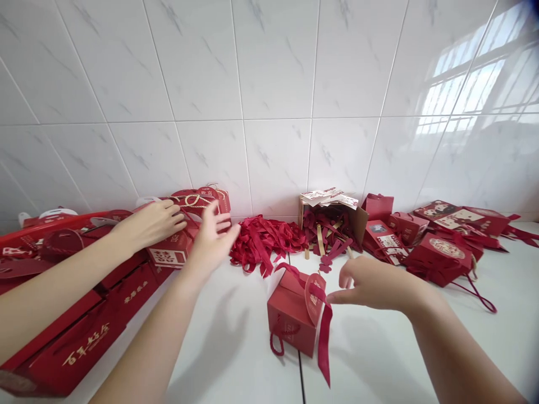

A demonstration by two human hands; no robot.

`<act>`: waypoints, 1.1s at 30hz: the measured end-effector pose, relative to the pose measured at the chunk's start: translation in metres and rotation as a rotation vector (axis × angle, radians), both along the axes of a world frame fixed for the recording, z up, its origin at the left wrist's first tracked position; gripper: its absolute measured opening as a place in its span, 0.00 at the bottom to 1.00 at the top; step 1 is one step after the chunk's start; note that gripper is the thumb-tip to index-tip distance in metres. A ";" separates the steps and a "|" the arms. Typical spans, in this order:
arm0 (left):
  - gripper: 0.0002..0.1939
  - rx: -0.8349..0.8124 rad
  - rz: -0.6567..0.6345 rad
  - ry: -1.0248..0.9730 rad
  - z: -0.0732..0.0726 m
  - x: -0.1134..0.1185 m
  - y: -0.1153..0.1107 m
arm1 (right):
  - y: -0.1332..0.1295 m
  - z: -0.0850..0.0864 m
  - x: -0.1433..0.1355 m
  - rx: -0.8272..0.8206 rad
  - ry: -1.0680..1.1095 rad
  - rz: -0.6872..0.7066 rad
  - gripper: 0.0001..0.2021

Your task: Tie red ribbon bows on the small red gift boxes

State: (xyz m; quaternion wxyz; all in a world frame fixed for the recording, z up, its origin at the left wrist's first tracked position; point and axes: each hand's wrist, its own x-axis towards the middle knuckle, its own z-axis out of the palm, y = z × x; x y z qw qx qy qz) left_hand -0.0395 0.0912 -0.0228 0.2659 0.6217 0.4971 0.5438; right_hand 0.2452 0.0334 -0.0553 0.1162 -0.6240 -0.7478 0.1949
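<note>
A small red gift box (291, 314) stands on the white table in front of me, with a round tag, a dark red ribbon (324, 342) hanging down its right side and a twisted cord at its lower front. My right hand (374, 283) is just right of the box, its thumb tip close to the ribbon and its fingers half bent, apart from the thumb. My left hand (213, 241) is raised between the left-hand boxes and a heap of red ribbons (267, 241); its fingers are spread and nothing is in them.
Another person's hand (162, 224) reaches from the left over red gift boxes (170, 247) in a large red container (96, 342). An open carton (360, 224) holding dark red pieces lies by the tiled wall. Several red boxes (442, 255) lie at right.
</note>
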 end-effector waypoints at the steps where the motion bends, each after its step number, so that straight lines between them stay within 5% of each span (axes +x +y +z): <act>1: 0.29 -0.057 -0.067 0.138 -0.006 0.005 -0.001 | 0.003 -0.003 0.000 -0.043 -0.020 0.026 0.21; 6: 0.23 -0.428 -0.514 0.514 -0.029 0.025 -0.008 | 0.022 -0.015 -0.013 -0.155 0.054 0.190 0.24; 10: 0.15 -0.412 -0.511 0.633 -0.038 0.032 -0.009 | 0.030 -0.017 -0.017 -0.170 0.049 0.259 0.25; 18: 0.12 -0.437 -0.436 0.636 -0.048 0.031 0.000 | 0.039 -0.025 -0.012 -0.257 0.182 0.181 0.25; 33: 0.10 -0.405 -0.557 0.082 -0.004 0.006 0.000 | 0.035 -0.006 -0.007 -0.278 0.979 0.207 0.19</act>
